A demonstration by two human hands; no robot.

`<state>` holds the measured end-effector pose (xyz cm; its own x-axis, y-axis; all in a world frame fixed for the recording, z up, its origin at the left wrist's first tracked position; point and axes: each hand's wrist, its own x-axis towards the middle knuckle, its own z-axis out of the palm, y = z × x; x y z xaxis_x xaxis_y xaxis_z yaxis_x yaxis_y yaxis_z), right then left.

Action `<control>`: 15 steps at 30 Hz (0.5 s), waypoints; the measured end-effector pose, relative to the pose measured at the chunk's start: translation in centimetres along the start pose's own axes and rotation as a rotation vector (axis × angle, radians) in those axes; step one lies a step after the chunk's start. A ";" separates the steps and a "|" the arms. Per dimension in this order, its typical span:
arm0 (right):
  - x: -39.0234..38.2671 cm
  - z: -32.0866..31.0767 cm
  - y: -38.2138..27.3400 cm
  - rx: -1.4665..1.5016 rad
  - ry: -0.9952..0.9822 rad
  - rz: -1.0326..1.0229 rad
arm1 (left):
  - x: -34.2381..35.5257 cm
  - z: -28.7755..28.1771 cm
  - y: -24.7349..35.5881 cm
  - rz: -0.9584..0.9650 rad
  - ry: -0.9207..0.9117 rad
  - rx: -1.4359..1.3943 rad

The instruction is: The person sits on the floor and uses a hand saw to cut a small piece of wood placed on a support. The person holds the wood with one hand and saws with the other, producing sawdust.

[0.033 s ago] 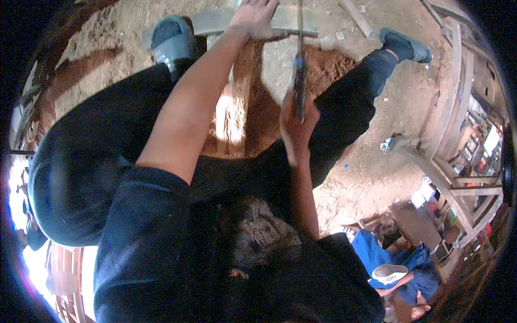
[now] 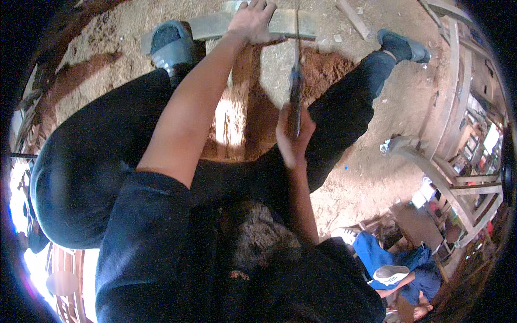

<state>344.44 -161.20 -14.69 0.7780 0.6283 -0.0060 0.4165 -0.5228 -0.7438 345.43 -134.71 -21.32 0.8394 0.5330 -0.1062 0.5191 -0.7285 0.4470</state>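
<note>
A long, slightly curved grey board [image 2: 283, 21] lies crosswise at the top, over sawdust and dirt between my feet. My left hand [image 2: 252, 21] presses on it with fingers spread. Just to the right of that hand, the long thin blade [image 2: 296, 46] of a saw crosses the board. My right hand [image 2: 293, 134] is closed on the saw's dark handle [image 2: 295, 97], nearer my body between my legs. A timber piece [image 2: 231, 124], partly sunlit, runs lengthwise beneath my arms.
A loose offcut [image 2: 353, 19] lies beyond my right foot [image 2: 412, 46]. Wooden frames [image 2: 460, 188] and clutter fill the right side. Another person [image 2: 398, 269] in blue is low at lower right. My left foot [image 2: 169, 48] is near the board's left end.
My right hand and the saw have moved slightly back toward my body and a little left. My left hand stays on the board, shifted very slightly.
</note>
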 end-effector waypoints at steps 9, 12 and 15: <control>4.7 1.3 -1.0 0.014 -0.055 0.012 | -0.1 1.0 0.7 0.012 0.051 0.006; 0.3 0.1 -0.8 0.180 0.023 0.057 | 0.9 3.4 -1.7 0.021 0.106 0.194; 0.8 0.2 0.2 0.184 0.045 -0.070 | 0.8 3.6 -0.8 0.028 0.139 0.192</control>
<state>345.01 -160.67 -15.00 0.7721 0.6309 0.0766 0.3801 -0.3618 -0.8513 346.24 -135.29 -24.98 0.8304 0.5562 0.0329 0.5285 -0.8049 0.2697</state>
